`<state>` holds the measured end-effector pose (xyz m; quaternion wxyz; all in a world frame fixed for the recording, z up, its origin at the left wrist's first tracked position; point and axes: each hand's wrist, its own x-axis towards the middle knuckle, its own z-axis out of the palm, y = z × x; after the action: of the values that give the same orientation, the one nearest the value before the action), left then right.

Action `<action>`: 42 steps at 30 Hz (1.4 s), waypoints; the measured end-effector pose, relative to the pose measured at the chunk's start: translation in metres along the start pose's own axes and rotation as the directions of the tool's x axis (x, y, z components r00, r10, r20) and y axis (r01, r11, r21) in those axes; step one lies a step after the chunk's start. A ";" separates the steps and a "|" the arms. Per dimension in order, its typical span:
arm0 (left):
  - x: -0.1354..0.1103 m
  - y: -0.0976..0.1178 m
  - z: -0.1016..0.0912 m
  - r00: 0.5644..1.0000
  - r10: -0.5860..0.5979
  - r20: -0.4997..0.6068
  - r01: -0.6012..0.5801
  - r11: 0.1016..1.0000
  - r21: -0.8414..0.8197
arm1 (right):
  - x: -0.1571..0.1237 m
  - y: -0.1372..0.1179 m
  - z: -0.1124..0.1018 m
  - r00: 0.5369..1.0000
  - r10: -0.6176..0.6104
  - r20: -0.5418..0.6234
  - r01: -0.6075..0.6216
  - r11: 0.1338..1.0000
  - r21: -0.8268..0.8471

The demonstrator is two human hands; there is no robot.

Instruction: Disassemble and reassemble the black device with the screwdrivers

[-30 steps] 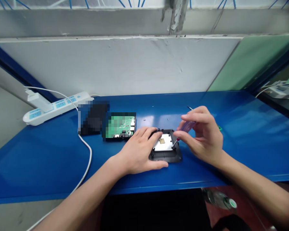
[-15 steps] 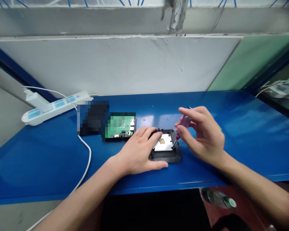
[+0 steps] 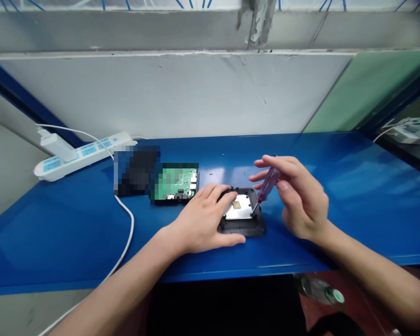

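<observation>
My left hand (image 3: 206, 219) lies with spread fingers over the left side of a black plastic cover (image 3: 243, 228), pressing it on the table. Inside the cover is a silver metal plate (image 3: 240, 212) with a small tan pad (image 3: 236, 205) on it. In my right hand (image 3: 301, 200) is a screwdriver (image 3: 269, 184) with a clear purple handle, tilted, its tip down at the plate's right edge. Left of the cover stands a black case with a green circuit board (image 3: 177, 182). Small screws (image 3: 211, 174) lie loose behind the cover.
A dark, pixelated flat object (image 3: 138, 170) lies left of the circuit board. A white power strip (image 3: 87, 154) with a plugged-in adapter sits at the back left, and a white cable (image 3: 131, 219) runs over the table's front edge. Below is a plastic bottle (image 3: 318, 289).
My right thumb has come back off the screwdriver handle, and the fingers have shifted round it, so more of the handle shows. My left hand and the cover stay in place.
</observation>
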<state>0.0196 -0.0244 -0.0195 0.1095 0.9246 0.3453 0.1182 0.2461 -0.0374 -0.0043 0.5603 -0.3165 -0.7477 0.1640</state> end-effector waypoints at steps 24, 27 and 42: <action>0.000 -0.001 0.001 1.000 0.007 -0.004 -0.007 1.000 0.007 | 0.001 0.007 -0.004 0.996 -0.086 0.031 0.089 0.992 -0.086; 0.001 0.000 0.000 1.000 0.008 0.002 -0.008 1.000 0.008 | -0.001 0.004 -0.004 0.999 -0.026 0.045 0.026 1.000 -0.017; 0.000 0.000 0.000 1.000 0.008 0.000 -0.008 1.000 0.004 | 0.003 0.005 -0.005 0.991 -0.130 0.029 0.132 0.980 -0.146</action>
<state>0.0197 -0.0241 -0.0198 0.1073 0.9261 0.3418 0.1182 0.2518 -0.0326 -0.0032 0.5376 -0.3055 -0.7824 0.0742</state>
